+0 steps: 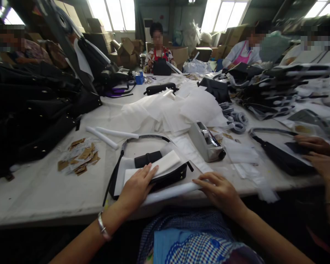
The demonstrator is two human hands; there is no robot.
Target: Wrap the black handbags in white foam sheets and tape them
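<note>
A small black handbag (169,175) lies on the white table (44,190) right in front of me, its long strap (143,138) looped behind it. White wrapping paper (165,163) covers the bag's top. My left hand (137,185) lies flat on that paper with fingers stretched out. My right hand (218,189) rests at the table's front edge, fingers curled over a rolled white sheet (170,192) that lies along the edge below the bag.
A grey tape dispenser (206,141) stands right of the bag. Brown tags in clear bags (81,156) lie to the left, black bags (30,110) piled beyond. Loose white sheets (181,106) fill the middle. Another person's hands (316,154) work on a black bag at right; people sit across.
</note>
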